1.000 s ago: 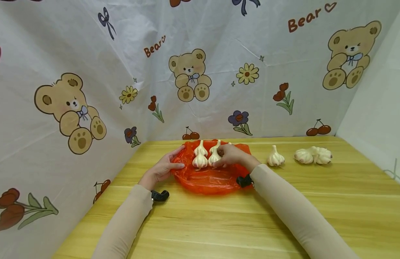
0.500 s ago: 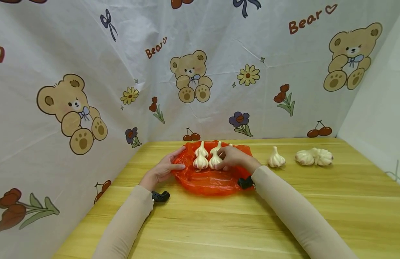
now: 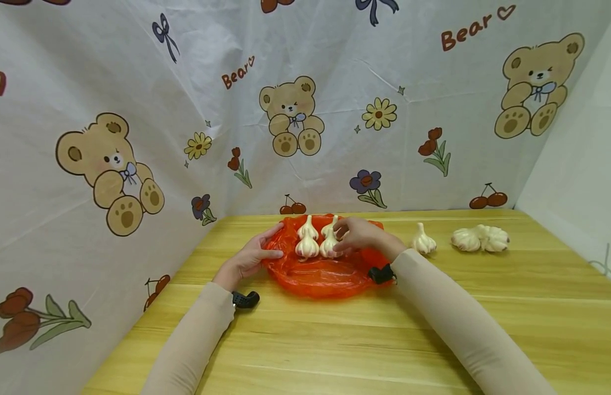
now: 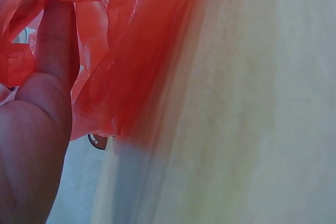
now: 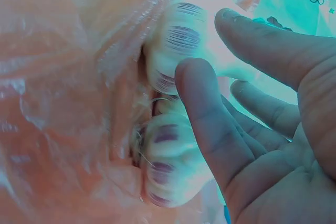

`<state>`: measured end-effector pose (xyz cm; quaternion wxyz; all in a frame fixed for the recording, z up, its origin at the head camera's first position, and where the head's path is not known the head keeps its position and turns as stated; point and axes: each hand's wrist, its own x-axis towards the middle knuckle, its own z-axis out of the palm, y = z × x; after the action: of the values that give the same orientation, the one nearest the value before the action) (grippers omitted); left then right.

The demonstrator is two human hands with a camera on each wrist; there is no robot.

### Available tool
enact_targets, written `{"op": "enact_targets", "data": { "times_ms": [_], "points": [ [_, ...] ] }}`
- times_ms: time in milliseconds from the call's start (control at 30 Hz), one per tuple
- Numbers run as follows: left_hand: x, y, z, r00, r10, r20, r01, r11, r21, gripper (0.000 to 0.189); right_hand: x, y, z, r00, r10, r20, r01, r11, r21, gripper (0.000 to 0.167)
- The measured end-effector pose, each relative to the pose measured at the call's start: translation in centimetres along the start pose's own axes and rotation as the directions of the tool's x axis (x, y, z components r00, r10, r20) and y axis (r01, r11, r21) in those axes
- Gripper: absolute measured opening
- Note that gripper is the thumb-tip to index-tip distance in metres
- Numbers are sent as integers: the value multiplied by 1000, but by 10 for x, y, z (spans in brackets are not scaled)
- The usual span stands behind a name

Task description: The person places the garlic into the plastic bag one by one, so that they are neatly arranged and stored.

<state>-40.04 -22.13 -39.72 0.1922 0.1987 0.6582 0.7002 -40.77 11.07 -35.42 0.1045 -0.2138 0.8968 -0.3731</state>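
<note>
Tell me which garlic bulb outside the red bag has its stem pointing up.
The lone garlic bulb between the right hand and the far-right pair of bulbs. Its stem stands up; neither bulb in that pair shows a raised stem.

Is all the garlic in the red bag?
No, one upright bulb and two lying bulbs rest on the table outside the bag.

In the head view the scene is lit brightly and evenly, with a soft shadow cast on the worktop beneath the right sleeve and faint sheen caught on the printed cloth. The left wrist view is dimmer, its worktop and the red bag's lower edge blurred. In the right wrist view, highlights on the garlic bulbs are washed out by a turquoise cast, and the right hand is shaded.
</note>
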Motion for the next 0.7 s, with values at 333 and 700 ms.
{"op": "enact_targets", "data": {
  "times_ms": [333, 700],
  "points": [
    [0, -2, 0, 1000, 2, 11, -2, 1000, 10, 91, -20, 2, -12, 994, -96, -54, 94, 995, -43, 52],
    [-1, -1, 0, 1000, 4, 7, -4, 1000, 9, 91, -49, 12, -36, 993, -92, -77, 92, 996, 2, 55]
  ]
}}
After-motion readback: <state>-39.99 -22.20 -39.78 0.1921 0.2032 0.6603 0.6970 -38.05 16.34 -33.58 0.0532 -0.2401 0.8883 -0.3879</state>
